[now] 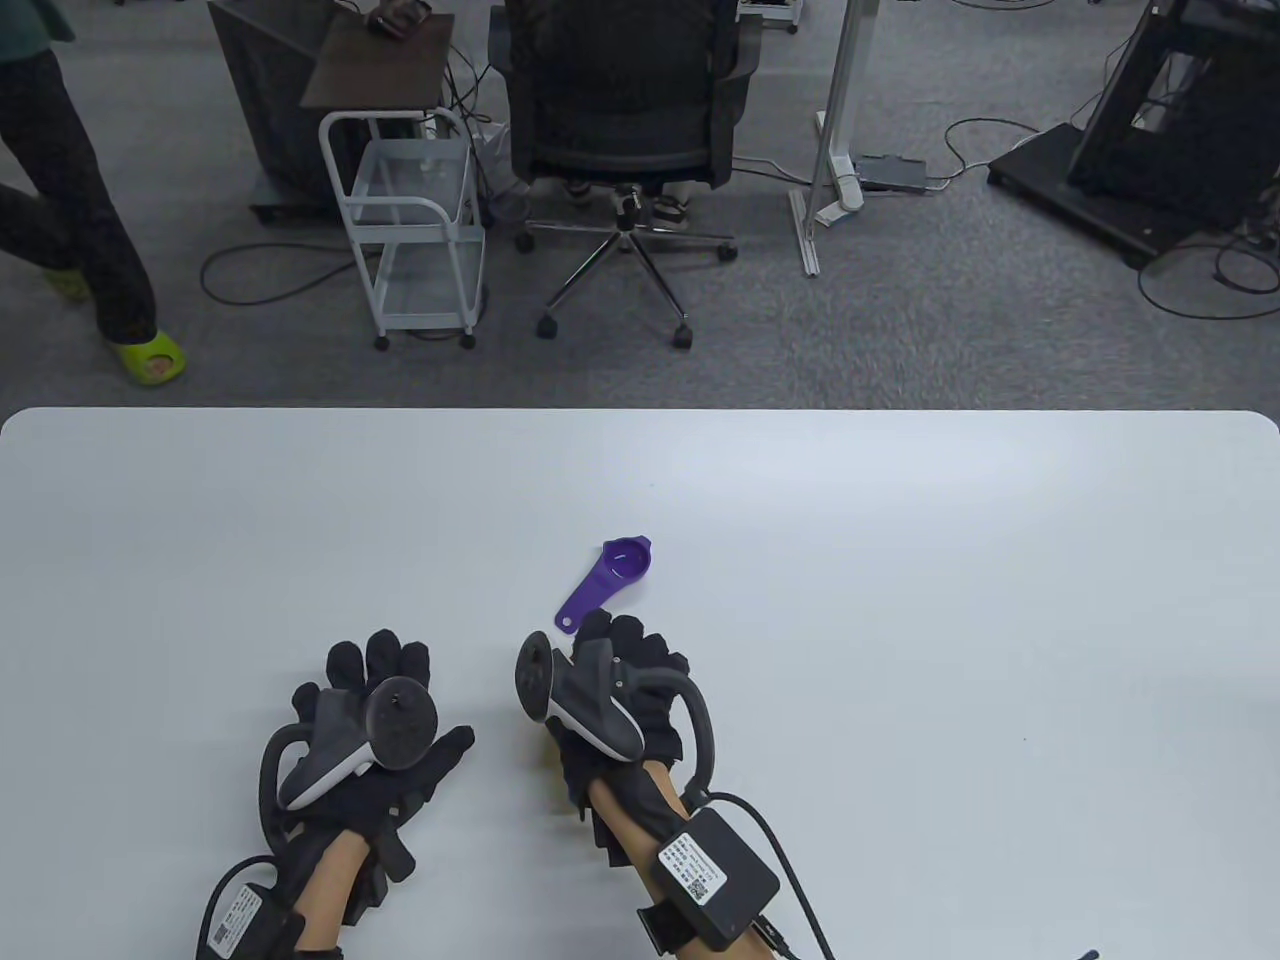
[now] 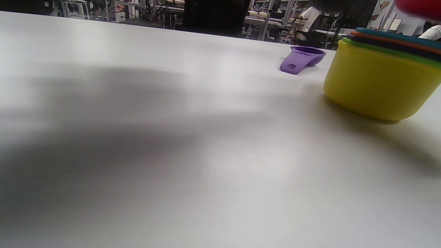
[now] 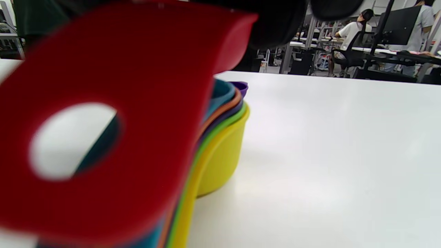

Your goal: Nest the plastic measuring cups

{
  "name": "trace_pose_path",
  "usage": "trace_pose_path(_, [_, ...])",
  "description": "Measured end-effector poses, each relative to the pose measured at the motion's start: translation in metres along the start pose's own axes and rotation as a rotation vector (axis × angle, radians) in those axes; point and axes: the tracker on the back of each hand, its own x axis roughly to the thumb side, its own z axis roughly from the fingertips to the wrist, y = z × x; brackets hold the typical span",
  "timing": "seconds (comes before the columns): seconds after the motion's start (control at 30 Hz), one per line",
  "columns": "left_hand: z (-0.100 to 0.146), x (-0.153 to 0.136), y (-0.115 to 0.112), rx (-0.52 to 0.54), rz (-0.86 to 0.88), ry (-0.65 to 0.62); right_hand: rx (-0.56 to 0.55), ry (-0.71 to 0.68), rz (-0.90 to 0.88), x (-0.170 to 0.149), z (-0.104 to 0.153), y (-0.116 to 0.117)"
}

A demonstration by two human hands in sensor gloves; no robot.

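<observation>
Table view: the left hand (image 1: 365, 735) lies flat on the white table (image 1: 900, 600), fingers spread and holding nothing; the right hand (image 1: 620, 690) is just beside it, curled over something hidden beneath the glove and tracker. The small purple cup (image 1: 612, 578) lies alone just beyond the right hand's fingertips, its handle pointing back toward that hand, apparently not touching it. Left wrist view: no fingers appear; the nested stack (image 2: 382, 79) stands on the table at the right, a yellow cup (image 2: 379, 86) outermost with green, dark, orange and teal rims layered inside, and the purple cup (image 2: 303, 59) rests on the table beyond it, apart from the stack. Right wrist view: a red cup's handle (image 3: 103, 131), with its hanging hole, fills the foreground above the stacked handles of the yellow cup (image 3: 220, 155) and its inserts; dark glove (image 3: 275, 20) closes over the red cup at the top, so the right hand appears to grip it, though the fingers themselves are not clearly resolved. Judged handling: the cups look like thin, rigid, light plastic with smooth walls, likely to slide or tip if nudged; the flat handle is the surest hold, with the stack steadied while the remaining pieces are seated.
</observation>
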Motion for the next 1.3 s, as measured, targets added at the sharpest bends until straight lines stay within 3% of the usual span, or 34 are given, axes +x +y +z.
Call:
trace_pose_path(0.83, [-0.004, 0.001, -0.006, -0.094, 0.011, 0.037, 0.042, 0.073, 0.078, 0.008, -0.017, 0.021])
trace_pose_path(1.3, [-0.003, 0.001, -0.006, -0.104, 0.021, 0.043, 0.006, 0.022, 0.058, 0.003, -0.019, 0.027])
